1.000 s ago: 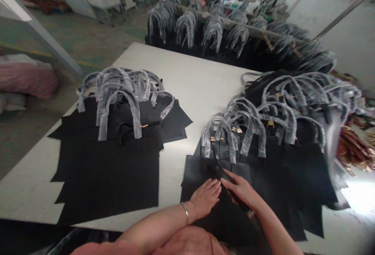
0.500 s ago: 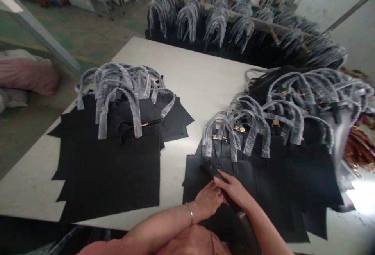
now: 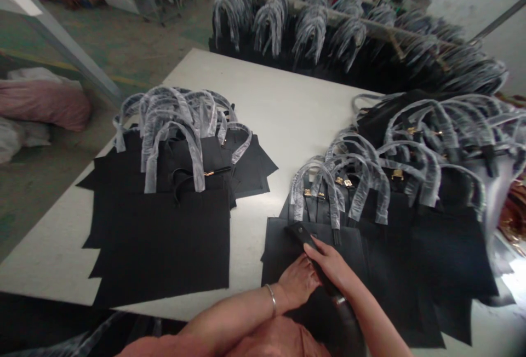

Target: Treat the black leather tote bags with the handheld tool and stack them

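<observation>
My right hand [image 3: 332,264] is wrapped round a long black strap [image 3: 302,232] with a metal fitting near its lower part. Close against it, my left hand [image 3: 299,280], with a bracelet at the wrist, touches the strap's side; its fingertips are partly hidden, so its grip is unclear. Both hands are over a black bag panel [image 3: 275,242] at the front of the right pile. Plastic-wrapped handles [image 3: 296,193] and gold clasps rise just behind the strap. On the left lies another pile of black bags [image 3: 164,242] with wrapped handles.
Both piles rest on a white table [image 3: 263,94]. Behind it, many bags with wrapped handles [image 3: 310,28] hang over a rail. A metal post [image 3: 78,45] stands at the left, near pink and white sacks [image 3: 45,99] on the floor.
The whole view has shifted slightly, so the piles appear a little further right. Both hands remain at the strap with almost no change in their hold.
</observation>
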Action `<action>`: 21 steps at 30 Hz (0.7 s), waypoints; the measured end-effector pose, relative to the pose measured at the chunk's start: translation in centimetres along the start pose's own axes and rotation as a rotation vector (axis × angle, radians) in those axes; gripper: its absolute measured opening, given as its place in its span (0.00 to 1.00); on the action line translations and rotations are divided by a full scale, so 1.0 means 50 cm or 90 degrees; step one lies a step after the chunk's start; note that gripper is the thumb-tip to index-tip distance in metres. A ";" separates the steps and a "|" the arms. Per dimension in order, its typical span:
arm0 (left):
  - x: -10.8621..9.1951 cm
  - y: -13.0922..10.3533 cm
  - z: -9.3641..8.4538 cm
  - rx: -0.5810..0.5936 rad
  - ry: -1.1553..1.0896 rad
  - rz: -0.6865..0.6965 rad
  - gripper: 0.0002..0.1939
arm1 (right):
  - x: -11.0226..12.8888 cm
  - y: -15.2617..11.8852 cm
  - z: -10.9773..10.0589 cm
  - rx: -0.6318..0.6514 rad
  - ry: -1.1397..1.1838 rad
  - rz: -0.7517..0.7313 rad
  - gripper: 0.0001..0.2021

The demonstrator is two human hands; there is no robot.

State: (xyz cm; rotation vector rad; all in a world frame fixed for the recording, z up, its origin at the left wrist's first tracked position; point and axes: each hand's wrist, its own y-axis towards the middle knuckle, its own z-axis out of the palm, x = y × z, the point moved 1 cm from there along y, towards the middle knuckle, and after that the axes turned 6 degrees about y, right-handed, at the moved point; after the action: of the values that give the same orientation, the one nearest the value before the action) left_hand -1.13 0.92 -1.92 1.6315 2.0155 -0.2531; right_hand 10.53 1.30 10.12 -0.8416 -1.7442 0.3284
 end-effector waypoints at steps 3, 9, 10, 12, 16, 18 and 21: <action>0.003 0.000 -0.001 0.002 -0.022 0.000 0.14 | -0.003 -0.004 0.006 -0.020 -0.018 -0.004 0.23; 0.000 -0.008 -0.014 0.026 -0.001 0.008 0.17 | 0.012 -0.001 -0.007 -0.136 -0.044 -0.012 0.31; 0.003 -0.010 -0.022 0.027 -0.005 0.007 0.18 | 0.012 -0.007 -0.015 -0.146 -0.034 -0.009 0.32; 0.022 -0.012 -0.048 0.013 -0.017 -0.027 0.18 | 0.002 -0.027 -0.032 -0.139 0.011 0.010 0.33; 0.110 0.005 -0.129 -0.006 0.085 -0.096 0.14 | -0.049 -0.082 -0.050 -0.117 0.080 0.060 0.33; 0.163 0.025 -0.164 0.031 0.165 -0.033 0.12 | -0.076 -0.101 -0.048 -0.127 0.086 0.072 0.34; 0.218 0.059 -0.194 0.092 0.199 0.103 0.10 | -0.104 -0.115 -0.038 -0.142 0.138 0.086 0.36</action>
State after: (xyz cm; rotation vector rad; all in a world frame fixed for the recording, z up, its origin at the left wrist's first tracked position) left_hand -2.50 15.40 1.25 2.0193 2.1122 -0.0889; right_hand 10.81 -6.68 10.50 -1.1167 -1.5427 0.1264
